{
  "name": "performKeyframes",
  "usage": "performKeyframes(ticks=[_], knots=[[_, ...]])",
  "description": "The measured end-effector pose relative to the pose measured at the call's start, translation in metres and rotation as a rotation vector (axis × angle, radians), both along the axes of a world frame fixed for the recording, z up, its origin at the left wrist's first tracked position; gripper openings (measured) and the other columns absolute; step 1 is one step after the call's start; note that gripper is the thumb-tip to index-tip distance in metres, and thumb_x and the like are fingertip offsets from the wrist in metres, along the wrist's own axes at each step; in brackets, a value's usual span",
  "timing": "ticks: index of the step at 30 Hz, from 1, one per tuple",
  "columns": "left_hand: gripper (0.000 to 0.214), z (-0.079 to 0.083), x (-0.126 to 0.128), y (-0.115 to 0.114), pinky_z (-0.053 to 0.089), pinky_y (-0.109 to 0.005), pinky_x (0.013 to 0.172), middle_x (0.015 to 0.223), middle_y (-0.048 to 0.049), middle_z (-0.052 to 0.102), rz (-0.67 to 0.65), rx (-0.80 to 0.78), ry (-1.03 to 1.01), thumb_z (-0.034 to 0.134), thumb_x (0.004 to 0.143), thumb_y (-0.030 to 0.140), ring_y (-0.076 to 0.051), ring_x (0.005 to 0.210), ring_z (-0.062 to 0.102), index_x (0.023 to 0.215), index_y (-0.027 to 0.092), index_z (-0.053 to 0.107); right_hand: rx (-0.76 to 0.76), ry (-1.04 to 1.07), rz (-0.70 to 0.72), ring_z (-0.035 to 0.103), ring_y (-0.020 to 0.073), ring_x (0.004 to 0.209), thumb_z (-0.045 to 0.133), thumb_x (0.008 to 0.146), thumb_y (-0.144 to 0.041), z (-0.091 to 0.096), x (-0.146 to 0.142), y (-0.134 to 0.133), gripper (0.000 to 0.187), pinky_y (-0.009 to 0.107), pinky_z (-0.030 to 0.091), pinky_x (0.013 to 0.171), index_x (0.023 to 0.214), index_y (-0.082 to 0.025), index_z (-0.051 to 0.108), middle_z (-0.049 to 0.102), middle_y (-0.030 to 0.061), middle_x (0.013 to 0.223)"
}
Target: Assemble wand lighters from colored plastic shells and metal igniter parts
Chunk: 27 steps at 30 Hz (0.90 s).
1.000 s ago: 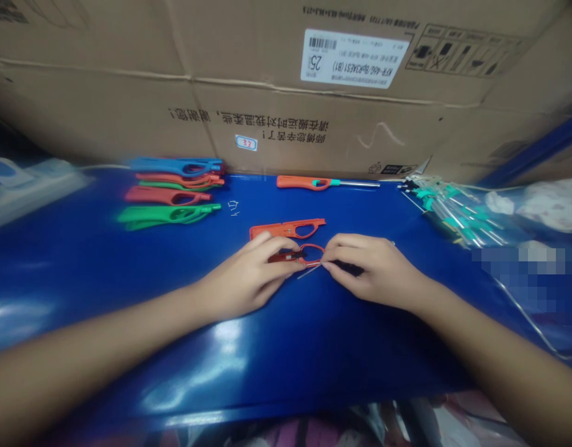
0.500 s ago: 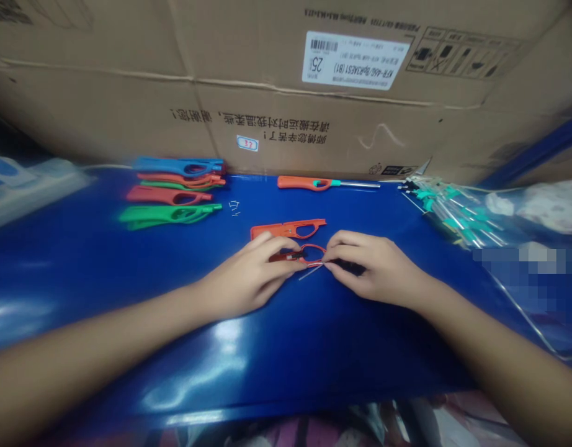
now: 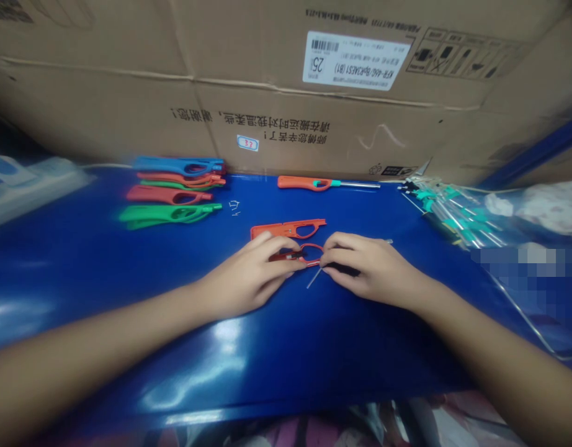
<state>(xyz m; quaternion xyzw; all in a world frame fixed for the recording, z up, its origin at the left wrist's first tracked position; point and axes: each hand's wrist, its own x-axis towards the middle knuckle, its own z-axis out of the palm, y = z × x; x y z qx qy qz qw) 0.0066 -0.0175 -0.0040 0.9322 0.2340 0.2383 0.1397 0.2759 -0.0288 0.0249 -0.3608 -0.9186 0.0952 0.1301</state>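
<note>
Red handle half (image 3: 312,263), one, with looped trigger guard: lying low over the middle of the desk (image 3: 128,267), between my two hands. A dark piece (image 3: 296,255) sits inside it, beside the loop; its finer detail is too small to read.

My left hand (image 3: 246,276): thumb and fingers pinched on the body of the red handle half, covering much of it.

My right hand (image 3: 372,267): fingertips drawn together on a thin pale strip (image 3: 314,278), one, which slants down and toward my left from the pinch. The fingers are beside the loop; whether they touch it I cannot tell.

Orange handle half (image 3: 286,229), one, looped likewise: just beyond my left hand, lying lengthwise on the desk.

Orange lighter (image 3: 298,182), one, with teal fitting and long metal tube: farther back, near the cardboard (image 3: 267,68), tube pointing right.

Handle parts (image 3: 151,214), a stack in blue, orange, red and green: back left, loops toward the right.

Small pale pins (image 3: 234,208), several: just right of the stack.

Metal tubes with teal fittings (image 3: 458,211), a loose bundle: back right, well apart from my right hand.

Printed white label (image 3: 355,59), one: on the cardboard, upside down to me.
</note>
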Motion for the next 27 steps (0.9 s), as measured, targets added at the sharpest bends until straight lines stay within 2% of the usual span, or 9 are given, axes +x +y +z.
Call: performKeyframes(ticks=[3, 9, 18, 27], knots=[[0.034, 0.0001, -0.0004, -0.0004, 0.047, -0.042, 0.101, 0.128, -0.012, 0.058, -0.002, 0.007, 0.003, 0.052, 0.1, 0.017, -0.025, 0.118, 0.052, 0.131, 0.022, 0.064, -0.044, 0.014, -0.012, 0.06, 0.0139, 0.088, 0.06, 0.091, -0.019, 0.0021, -0.0001, -0.001, 0.003, 0.025, 0.042, 0.068, 0.092, -0.022, 0.06, 0.062, 0.0017, 0.105], [0.035, -0.0004, 0.0007, -0.0006, 0.048, -0.042, 0.1, 0.128, -0.0122, 0.058, -0.002, 0.014, -0.016, 0.052, 0.1, 0.016, -0.024, 0.117, 0.054, 0.132, 0.024, 0.063, -0.107, 0.13, -0.063, 0.052, 0.0123, 0.077, 0.056, 0.091, -0.014, -0.0013, -0.0026, 0.0014, 0.009, 0.024, 0.041, 0.068, 0.088, -0.021, 0.052, 0.057, 0.0006, 0.092], [0.035, -0.0037, 0.0, -0.0018, 0.047, -0.043, 0.102, 0.129, -0.0125, 0.056, 0.011, 0.017, -0.039, 0.054, 0.099, 0.015, -0.024, 0.122, 0.051, 0.131, 0.024, 0.064, -0.097, 0.216, -0.084, 0.054, 0.0103, 0.072, 0.058, 0.087, -0.005, -0.0073, -0.0026, 0.0039, 0.017, 0.023, 0.042, 0.066, 0.093, -0.02, 0.06, 0.06, 0.0005, 0.092], [0.036, -0.0021, 0.0002, -0.0012, 0.046, -0.042, 0.103, 0.13, -0.0124, 0.057, 0.008, 0.018, -0.043, 0.054, 0.098, 0.013, -0.024, 0.122, 0.052, 0.131, 0.024, 0.064, -0.086, 0.209, -0.042, 0.061, 0.0131, 0.082, 0.059, 0.093, -0.013, -0.0061, -0.0013, 0.0041, 0.009, 0.025, 0.047, 0.073, 0.095, -0.019, 0.064, 0.065, 0.0034, 0.098]])
